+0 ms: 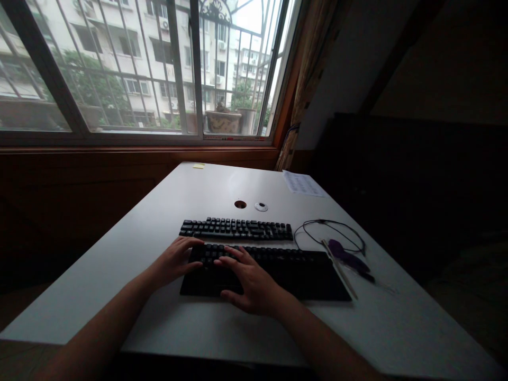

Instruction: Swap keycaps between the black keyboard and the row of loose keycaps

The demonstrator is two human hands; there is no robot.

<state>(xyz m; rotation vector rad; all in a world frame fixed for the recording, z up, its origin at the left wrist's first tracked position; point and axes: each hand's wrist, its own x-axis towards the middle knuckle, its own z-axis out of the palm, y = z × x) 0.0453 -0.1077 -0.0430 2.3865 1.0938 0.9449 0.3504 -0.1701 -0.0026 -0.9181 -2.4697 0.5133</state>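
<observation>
A black keyboard (305,275) lies near the front of the white table, with keys along its far side and a dark, flat-looking near part. My left hand (177,259) rests at its left end, thumb and fingers apart, fingertips by the far left corner. Over the left half of the keyboard, my right hand (252,283) has its fingers spread, fingertips at the keys and thumb by the near edge. No object shows in either hand. Just behind is a block of black keys (238,228); whether it is a second keyboard or loose keycaps, I cannot tell.
Right of the keyboard are a coiled black cable (359,238), a thin stick (340,272) and a purple-handled tool (347,256). Farther back, the white table (198,196) has a round hole (240,204), its cover (261,207), a paper sheet (304,183) and a yellow note (198,166).
</observation>
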